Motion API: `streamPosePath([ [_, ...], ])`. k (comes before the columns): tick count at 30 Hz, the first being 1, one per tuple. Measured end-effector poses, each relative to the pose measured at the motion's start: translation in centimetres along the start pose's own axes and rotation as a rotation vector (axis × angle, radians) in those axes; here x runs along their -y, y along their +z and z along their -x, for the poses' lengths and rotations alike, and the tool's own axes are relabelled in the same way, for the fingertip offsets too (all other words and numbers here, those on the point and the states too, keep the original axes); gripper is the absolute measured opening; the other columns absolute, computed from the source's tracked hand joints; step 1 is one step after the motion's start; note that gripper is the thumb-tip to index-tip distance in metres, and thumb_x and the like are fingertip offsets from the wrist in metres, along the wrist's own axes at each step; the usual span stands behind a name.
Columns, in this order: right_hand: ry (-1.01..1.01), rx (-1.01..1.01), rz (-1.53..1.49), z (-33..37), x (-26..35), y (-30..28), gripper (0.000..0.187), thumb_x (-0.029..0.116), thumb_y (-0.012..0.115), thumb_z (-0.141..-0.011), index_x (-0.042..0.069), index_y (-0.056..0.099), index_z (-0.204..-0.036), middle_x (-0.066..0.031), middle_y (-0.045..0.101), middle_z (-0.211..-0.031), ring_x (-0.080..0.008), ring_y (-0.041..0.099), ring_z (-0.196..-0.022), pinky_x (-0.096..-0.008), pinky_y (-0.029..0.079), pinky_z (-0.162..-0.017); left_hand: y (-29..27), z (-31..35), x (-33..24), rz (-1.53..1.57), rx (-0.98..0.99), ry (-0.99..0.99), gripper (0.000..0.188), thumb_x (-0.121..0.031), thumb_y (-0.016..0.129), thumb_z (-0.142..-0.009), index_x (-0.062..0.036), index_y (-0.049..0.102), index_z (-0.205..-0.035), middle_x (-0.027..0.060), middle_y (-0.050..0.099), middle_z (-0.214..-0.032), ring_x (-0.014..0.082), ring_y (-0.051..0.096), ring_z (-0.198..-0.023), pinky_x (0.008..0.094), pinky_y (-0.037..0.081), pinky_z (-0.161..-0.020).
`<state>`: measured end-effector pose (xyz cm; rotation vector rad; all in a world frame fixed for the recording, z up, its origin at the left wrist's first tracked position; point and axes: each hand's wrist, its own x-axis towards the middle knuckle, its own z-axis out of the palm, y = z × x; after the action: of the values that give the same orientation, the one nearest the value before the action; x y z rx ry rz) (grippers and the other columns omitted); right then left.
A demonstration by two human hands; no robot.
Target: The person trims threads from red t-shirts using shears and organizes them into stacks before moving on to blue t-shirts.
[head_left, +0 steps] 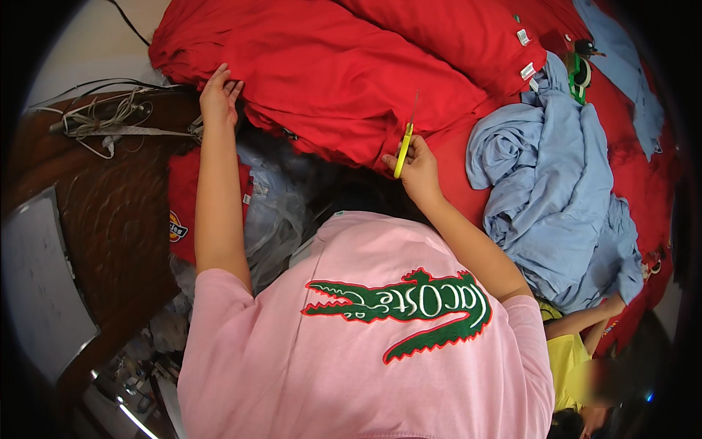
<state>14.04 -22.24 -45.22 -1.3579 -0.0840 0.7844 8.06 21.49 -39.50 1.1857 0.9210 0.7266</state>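
A large heap of red cloth garments [344, 73] lies spread in front of me. My left hand [219, 99] rests against the heap's left edge, fingers stretched out and nothing seen in them. My right hand [420, 172] is closed round yellow-handled thread snips [404, 150], their thin blades pointing away from me over the red cloth. The near fold of the cloth lies just left of that hand, and I cannot tell whether its fingers also touch it. Several small white labels [528, 71] show at the right part of the red pile.
Bunched light-blue garments [552, 197] lie at the right, beside a green tape dispenser [579, 77]. Tangled cables [110, 121] and a dark carved wooden surface [102, 197] are at the left. Below my left arm is clear plastic wrapping [274, 219]. Another person in yellow [567, 366] reaches toward the blue cloth.
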Motion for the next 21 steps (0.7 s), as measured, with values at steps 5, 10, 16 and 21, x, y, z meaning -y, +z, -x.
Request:
streamPosePath([
  [5, 0.03, 0.07, 0.046, 1.3, 0.2, -3.9, 0.042, -0.002, 0.085, -0.084, 0.002, 0.057, -0.115, 0.002, 0.058, -0.095, -0.0035, 0.053, -0.081, -0.0197, 0.047, -0.071, -0.4, -0.3, 0.3, 0.002, -0.03, 0.028, 0.037, -0.002, 0.066, -0.097, 0.0028, 0.065, -0.134, 0.0115, 0.068, -0.124, 0.0231, 0.068, -0.1, 0.0379, 0.062, -0.085],
  [10, 0.18, 0.056, 0.14, 5.3, 0.7, -7.8, 0.041, -0.004, 0.083, -0.085, 0.004, 0.058, -0.116, 0.0007, 0.06, -0.098, -0.0063, 0.063, -0.086, -0.0214, 0.053, -0.076, -3.0, -2.3, 0.0, 0.069, -0.137, 0.014, 0.037, -0.002, 0.064, -0.096, 0.0027, 0.066, -0.133, 0.0124, 0.069, -0.128, 0.0243, 0.07, -0.102, 0.036, 0.062, -0.083],
  [16, 0.156, 0.024, 0.095, 5.6, 2.4, -8.0, 0.036, -0.004, 0.08, -0.085, 0.005, 0.059, -0.112, -0.0008, 0.063, -0.096, -0.0136, 0.07, -0.08, -0.0295, 0.059, -0.072, -6.6, -4.7, -1.8, 0.011, -0.206, -0.016, 0.03, -0.009, 0.071, -0.095, -0.0016, 0.071, -0.124, 0.0092, 0.074, -0.117, 0.0227, 0.072, -0.098, 0.0365, 0.059, -0.085],
  [21, -0.23, -0.077, 0.208, 0.7, 14.4, -10.9, 0.038, 0.009, 0.078, -0.087, 0.005, 0.061, -0.12, -0.0024, 0.065, -0.102, -0.0146, 0.065, -0.09, -0.0318, 0.057, -0.084, 2.8, -7.3, -11.3, -0.039, 0.072, 0.088, 0.029, -0.019, 0.078, -0.094, -0.0017, 0.074, -0.118, 0.0072, 0.074, -0.121, 0.0211, 0.07, -0.109, 0.0356, 0.054, -0.094],
])
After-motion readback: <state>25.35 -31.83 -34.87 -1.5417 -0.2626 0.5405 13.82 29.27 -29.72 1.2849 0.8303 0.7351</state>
